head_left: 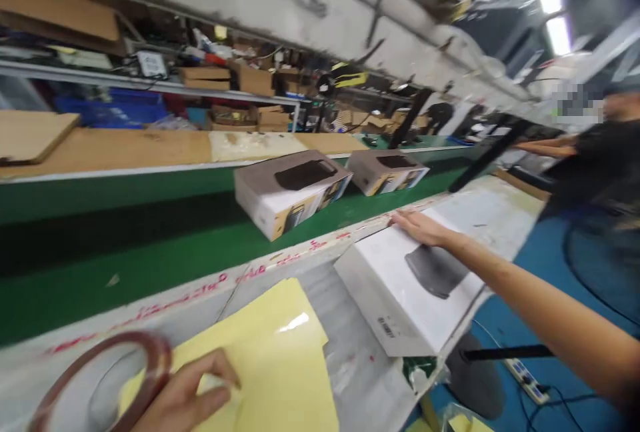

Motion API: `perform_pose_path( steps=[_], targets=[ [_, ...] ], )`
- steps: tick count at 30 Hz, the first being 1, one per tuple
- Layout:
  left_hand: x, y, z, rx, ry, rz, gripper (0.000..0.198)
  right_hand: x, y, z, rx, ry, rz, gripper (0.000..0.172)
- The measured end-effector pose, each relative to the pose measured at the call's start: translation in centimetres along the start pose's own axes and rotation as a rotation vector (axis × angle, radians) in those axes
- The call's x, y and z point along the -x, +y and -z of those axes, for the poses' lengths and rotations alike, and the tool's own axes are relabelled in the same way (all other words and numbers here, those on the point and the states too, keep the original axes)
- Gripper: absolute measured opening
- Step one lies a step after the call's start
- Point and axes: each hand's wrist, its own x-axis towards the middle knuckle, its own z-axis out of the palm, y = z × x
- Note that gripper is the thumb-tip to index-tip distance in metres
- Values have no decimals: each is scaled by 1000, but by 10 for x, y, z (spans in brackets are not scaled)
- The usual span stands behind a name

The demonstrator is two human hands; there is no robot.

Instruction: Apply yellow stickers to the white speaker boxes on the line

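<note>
My right hand (419, 227) reaches out and lies flat, fingers stretched, on the far top edge of a white product box (400, 299) printed with a grey object, which sits on the white bench edge (310, 265). My left hand (187, 395) is at the bottom left, fingers curled around a large roll of brown tape (100, 379), and rests on a yellow sheet (280, 359) lying on the bench.
A green conveyor belt (150, 252) runs beyond the bench and carries two boxes (293, 192) (387, 171). Cardboard sheets (105, 149) and cluttered shelves stand behind it. Another person (595, 159) works at the right. A power strip (525, 379) lies on the blue floor.
</note>
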Motion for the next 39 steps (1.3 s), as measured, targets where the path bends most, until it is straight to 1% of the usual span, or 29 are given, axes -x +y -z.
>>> perform_pose_path(
  steps=[2,3,4,5,6,7,8,9,10,11,12,13,15,17,19,24,28,30,33,36,37,39],
  targets=[
    [-1,-5,0,63,2,-55,42,-4,-6,3,26,-18,11,66],
    [-1,-6,0,108,0,-62,38,-3,-15,3,34,-24,22,64],
    [0,-6,0,155,-2,-65,34,1,-30,2,33,-14,49,58],
    [1,-6,-1,204,-10,-62,31,9,-50,0,16,33,98,51],
    [3,-4,-3,254,-21,-57,30,22,-76,-5,-21,102,168,41],
    [4,-3,-4,302,-31,-57,30,39,-106,-13,-82,199,270,32],
    [6,-1,-6,348,-43,-64,32,60,-138,-24,-166,316,382,23],
    [7,1,-7,387,-55,-75,33,83,-172,-40,-275,334,508,19],
    [8,2,-7,416,-62,-87,35,105,-204,-59,-396,316,653,20],
    [9,2,-8,436,-63,-96,35,126,-232,-81,-447,216,781,20],
    [10,3,-8,451,-62,-94,35,144,-256,-104,-395,186,873,22],
    [10,3,-8,466,-64,-84,35,159,-275,-127,-304,223,890,22],
    [11,3,-9,496,-68,-58,34,174,-297,-166,-256,317,783,22],
    [11,3,-9,514,-67,-50,34,176,-303,-191,-300,365,660,25],
    [12,4,-9,508,-65,-55,34,172,-302,-201,-341,356,623,28],
    [12,4,-8,520,-118,-23,34,166,-305,-196,-236,375,683,29],
    [11,5,-7,510,-116,-30,31,163,-305,-197,-172,350,709,30],
    [11,5,-8,504,-105,-30,30,162,-300,-196,-239,327,721,31],
    [11,6,-8,477,-90,-40,27,162,-292,-192,-324,304,672,38],
    [10,7,-7,448,-91,-47,27,168,-285,-187,-209,296,662,46],
    [10,7,-7,445,-96,-46,27,171,-283,-186,-176,295,680,45],
    [10,6,-7,438,-99,-49,28,178,-277,-183,-171,287,728,39]
  ],
)
